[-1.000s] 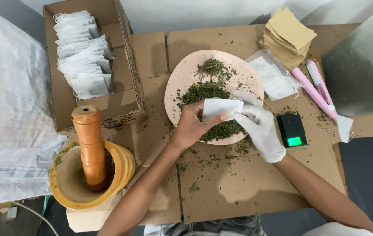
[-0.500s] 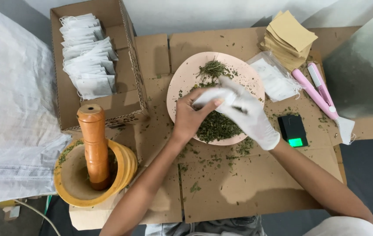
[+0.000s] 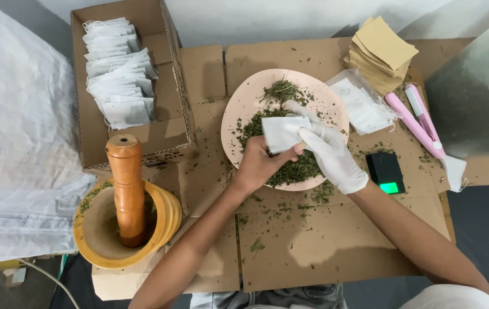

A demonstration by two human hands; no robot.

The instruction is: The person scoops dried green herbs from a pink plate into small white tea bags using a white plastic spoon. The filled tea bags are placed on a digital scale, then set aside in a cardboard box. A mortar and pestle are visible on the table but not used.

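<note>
The bare left hand (image 3: 260, 165) pinches the lower edge of a small white paper sachet (image 3: 282, 133) over the pink plate (image 3: 244, 97) of dried green herbs (image 3: 290, 169); the gloved right hand (image 3: 331, 157) grips its right side; the sachet looks light, limp and tearable, best held by its rim.

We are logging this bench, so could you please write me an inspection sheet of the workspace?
Surface: flattened cardboard, strewn with herb crumbs.
Job's things: white sachet held over pink plate of dried herbs.
Clutter: box of sachets, mortar and pestle, tan envelopes, pink sealer, pocket scale.
Grippers: bare left hand and gloved right hand both pinch the sachet.
Cables: white cable, bottom left.
Surroundings: white woven sack.
</note>
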